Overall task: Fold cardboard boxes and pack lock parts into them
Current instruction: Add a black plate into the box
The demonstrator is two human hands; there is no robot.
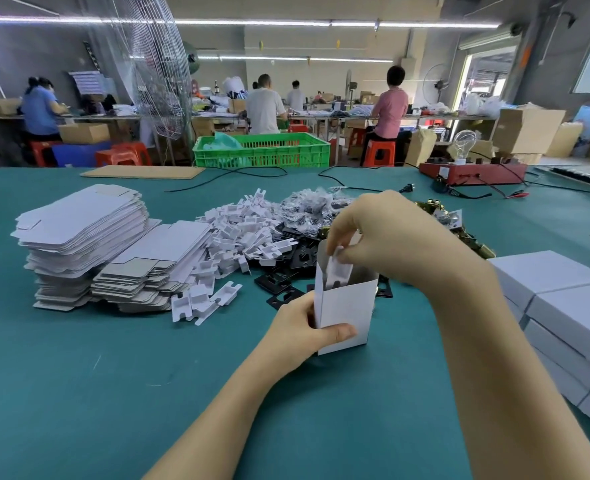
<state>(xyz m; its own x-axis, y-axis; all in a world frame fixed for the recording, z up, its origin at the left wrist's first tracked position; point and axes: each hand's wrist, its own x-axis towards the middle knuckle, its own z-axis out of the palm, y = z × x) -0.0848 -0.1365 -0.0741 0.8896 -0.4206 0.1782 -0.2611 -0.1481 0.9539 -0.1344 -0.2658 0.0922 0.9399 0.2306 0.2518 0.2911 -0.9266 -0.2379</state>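
Head view: packing step was underway. Left hand gripped the folded white box, upright w/ top open, on the teal desk. Right hand pinched a white plastic insert, partly inside the box mouth. Next move, prob.: seat insert fully w/o snagging the flaps, then add another part.

Desk also held flat box blanks, loose white inserts, black plates, bagged parts, finished boxes at right. Room: workshop, green crate, people at far benches.
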